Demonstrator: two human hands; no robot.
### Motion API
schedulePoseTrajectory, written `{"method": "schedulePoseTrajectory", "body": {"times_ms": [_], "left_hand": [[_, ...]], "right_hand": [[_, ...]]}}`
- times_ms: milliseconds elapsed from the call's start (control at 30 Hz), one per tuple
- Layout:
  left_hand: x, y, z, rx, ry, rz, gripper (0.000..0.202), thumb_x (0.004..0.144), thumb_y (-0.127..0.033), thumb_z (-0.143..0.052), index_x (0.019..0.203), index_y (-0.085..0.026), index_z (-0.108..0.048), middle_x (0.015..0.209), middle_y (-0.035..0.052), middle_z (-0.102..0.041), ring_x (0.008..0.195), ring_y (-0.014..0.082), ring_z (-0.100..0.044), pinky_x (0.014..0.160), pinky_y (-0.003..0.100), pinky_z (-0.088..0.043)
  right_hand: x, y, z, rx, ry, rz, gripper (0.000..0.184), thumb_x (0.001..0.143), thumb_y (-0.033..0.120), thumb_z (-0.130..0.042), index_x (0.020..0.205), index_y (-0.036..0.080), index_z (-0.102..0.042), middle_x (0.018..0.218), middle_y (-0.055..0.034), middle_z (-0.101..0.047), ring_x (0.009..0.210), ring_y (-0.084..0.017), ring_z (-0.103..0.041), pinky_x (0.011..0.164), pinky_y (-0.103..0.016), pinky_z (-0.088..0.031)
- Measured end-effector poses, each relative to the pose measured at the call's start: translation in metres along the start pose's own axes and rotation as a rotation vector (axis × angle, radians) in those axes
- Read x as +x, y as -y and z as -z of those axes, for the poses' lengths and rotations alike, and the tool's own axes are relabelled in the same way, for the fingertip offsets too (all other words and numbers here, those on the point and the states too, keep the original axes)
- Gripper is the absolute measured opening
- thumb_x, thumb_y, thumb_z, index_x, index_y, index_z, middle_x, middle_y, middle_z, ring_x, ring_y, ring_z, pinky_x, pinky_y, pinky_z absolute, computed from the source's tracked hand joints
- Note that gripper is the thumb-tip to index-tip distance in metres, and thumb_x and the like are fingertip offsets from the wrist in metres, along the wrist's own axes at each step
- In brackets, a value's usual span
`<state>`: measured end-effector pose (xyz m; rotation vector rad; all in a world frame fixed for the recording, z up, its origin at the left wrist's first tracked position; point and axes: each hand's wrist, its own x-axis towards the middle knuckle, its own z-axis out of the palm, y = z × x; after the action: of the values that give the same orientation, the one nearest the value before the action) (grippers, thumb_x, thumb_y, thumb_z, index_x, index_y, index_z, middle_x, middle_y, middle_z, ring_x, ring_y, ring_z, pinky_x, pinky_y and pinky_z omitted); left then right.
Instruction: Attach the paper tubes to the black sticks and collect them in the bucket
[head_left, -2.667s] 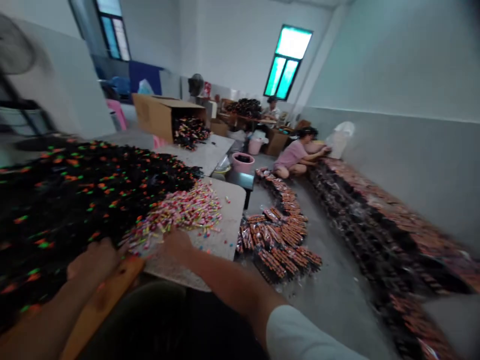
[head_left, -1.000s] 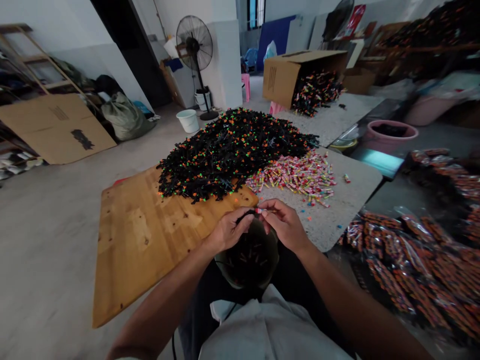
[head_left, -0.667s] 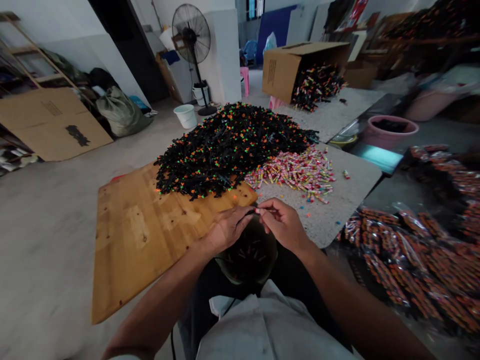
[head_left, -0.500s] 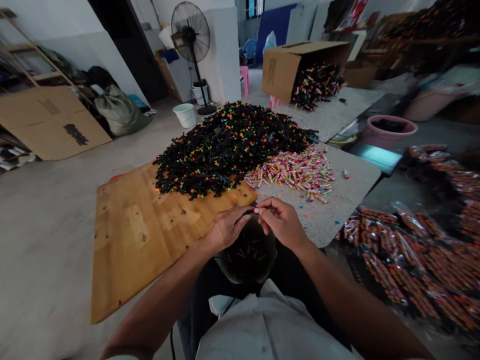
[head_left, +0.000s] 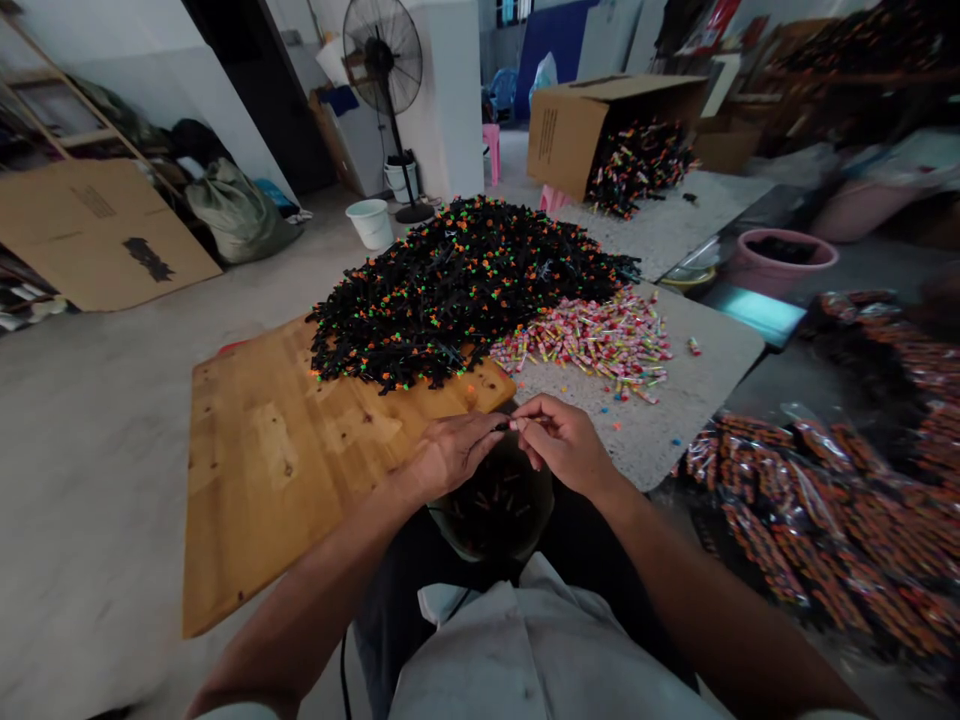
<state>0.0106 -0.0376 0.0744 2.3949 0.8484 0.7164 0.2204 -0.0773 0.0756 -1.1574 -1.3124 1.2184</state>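
Observation:
Above a bucket (head_left: 491,550) between my knees, my left hand (head_left: 448,455) and my right hand (head_left: 561,440) meet at the fingertips. Pinched in the left one is a small black plastic piece (head_left: 501,426), mostly covered by the fingers. The right thumb and forefinger close on a tiny pale tube (head_left: 514,425) against the end of that piece. Inside the bucket lie dark pieces with light tubes on them. Beyond my hands rises a heap of black plastic pieces (head_left: 450,290) with orange and green tips. Beside it spreads a pile of small pink and yellow tubes (head_left: 592,340).
A wooden board (head_left: 255,480) lies at left, a grey speckled tabletop (head_left: 705,370) at right. Bagged orange-and-black goods (head_left: 810,510) cover the right side. Farther back stand a tipped cardboard box (head_left: 562,140), a pink tub (head_left: 784,265), a white bucket (head_left: 371,225) and a fan (head_left: 382,60).
The hands stay together over the bucket, with the tube now closer in against the black piece and less of it showing. The view has tilted slightly.

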Motion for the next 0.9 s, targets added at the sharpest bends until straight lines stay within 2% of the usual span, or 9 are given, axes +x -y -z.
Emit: {"method": "schedulePoseTrajectory", "body": {"times_ms": [100, 233, 367, 433, 533, 633, 700, 767, 900], "left_hand": [[0.002, -0.002, 0.004, 0.092, 0.069, -0.03, 0.034, 0.107, -0.037, -0.047, 0.116, -0.022, -0.076, 0.095, 0.0088, -0.076, 0.089, 0.0223, -0.072, 0.085, 0.032, -0.055], [0.001, 0.0, 0.005, 0.122, 0.083, 0.051, 0.031, 0.106, -0.037, -0.049, 0.106, -0.024, -0.077, 0.086, 0.0061, -0.074, 0.08, 0.0208, -0.069, 0.078, 0.03, -0.052], [-0.012, 0.018, -0.002, 0.074, 0.349, 0.096, 0.017, 0.095, -0.039, -0.065, 0.09, -0.029, -0.078, 0.076, 0.0023, -0.072, 0.068, 0.0204, -0.067, 0.069, 0.028, -0.049], [-0.017, 0.036, -0.007, 0.051, 0.387, 0.118, 0.013, 0.09, -0.039, -0.071, 0.094, -0.03, -0.079, 0.081, 0.0023, -0.075, 0.072, 0.0217, -0.069, 0.071, 0.029, -0.051], [-0.009, 0.073, -0.01, 0.119, 0.232, 0.129, 0.023, 0.093, -0.034, -0.064, 0.11, -0.028, -0.078, 0.108, 0.0072, -0.078, 0.098, 0.0259, -0.071, 0.092, 0.035, -0.054], [0.018, 0.112, -0.002, 0.347, 0.055, 0.15, 0.038, 0.097, -0.02, -0.05, 0.127, -0.024, -0.074, 0.136, 0.0129, -0.068, 0.129, 0.0298, -0.059, 0.113, 0.045, -0.046], [0.038, 0.135, 0.007, 0.522, 0.005, 0.196, 0.048, 0.095, -0.014, -0.05, 0.138, -0.022, -0.068, 0.149, 0.016, -0.058, 0.143, 0.0334, -0.046, 0.12, 0.053, -0.038], [0.054, 0.154, 0.014, 0.629, 0.031, 0.231, 0.049, 0.093, -0.014, -0.054, 0.139, -0.023, -0.069, 0.156, 0.0162, -0.051, 0.15, 0.0374, -0.037, 0.123, 0.06, -0.03], [0.064, 0.177, 0.02, 0.623, 0.086, 0.201, 0.025, 0.094, -0.023, -0.063, 0.111, -0.025, -0.081, 0.153, 0.0101, -0.057, 0.15, 0.0374, -0.037, 0.126, 0.063, -0.021]], "right_hand": [[0.003, -0.002, 0.002, -0.009, 0.076, -0.015, 0.013, 0.091, 0.034, -0.067, 0.09, 0.02, -0.067, 0.062, 0.0037, -0.062, 0.043, -0.009, -0.054, 0.042, -0.021, -0.04], [0.004, -0.009, 0.002, 0.011, 0.108, -0.067, 0.015, 0.091, 0.036, -0.066, 0.09, 0.021, -0.066, 0.062, 0.0042, -0.063, 0.043, -0.01, -0.054, 0.043, -0.021, -0.04], [0.011, -0.028, 0.01, -0.222, 0.432, -0.202, 0.018, 0.094, 0.036, -0.063, 0.089, 0.02, -0.07, 0.069, 0.0003, -0.072, 0.048, -0.012, -0.063, 0.046, -0.021, -0.043], [0.023, -0.044, 0.019, -0.363, 0.5, -0.211, 0.021, 0.095, 0.037, -0.063, 0.087, 0.02, -0.072, 0.071, -0.0014, -0.074, 0.049, -0.013, -0.064, 0.048, -0.023, -0.044], [0.058, -0.068, 0.034, -0.608, 0.242, -0.165, 0.023, 0.098, 0.03, -0.058, 0.085, 0.019, -0.073, 0.077, -0.0056, -0.076, 0.059, -0.017, -0.068, 0.057, -0.026, -0.046], [0.101, -0.081, 0.046, -0.975, 0.0, -0.119, 0.025, 0.099, 0.021, -0.053, 0.105, 0.016, -0.077, 0.101, -0.0123, -0.079, 0.091, -0.023, -0.073, 0.077, -0.029, -0.05], [0.127, -0.085, 0.05, -1.157, -0.001, -0.114, 0.031, 0.099, 0.019, -0.053, 0.121, 0.017, -0.075, 0.119, -0.0143, -0.076, 0.108, -0.025, -0.07, 0.087, -0.029, -0.049], [0.144, -0.088, 0.049, -1.231, 0.049, -0.123, 0.036, 0.099, 0.021, -0.055, 0.131, 0.019, -0.072, 0.131, -0.0146, -0.071, 0.112, -0.026, -0.069, 0.088, -0.029, -0.049], [0.159, -0.093, 0.046, -1.266, 0.089, -0.136, 0.041, 0.099, 0.026, -0.058, 0.139, 0.022, -0.068, 0.137, -0.0173, -0.066, 0.106, -0.029, -0.07, 0.08, -0.032, -0.051]]}}
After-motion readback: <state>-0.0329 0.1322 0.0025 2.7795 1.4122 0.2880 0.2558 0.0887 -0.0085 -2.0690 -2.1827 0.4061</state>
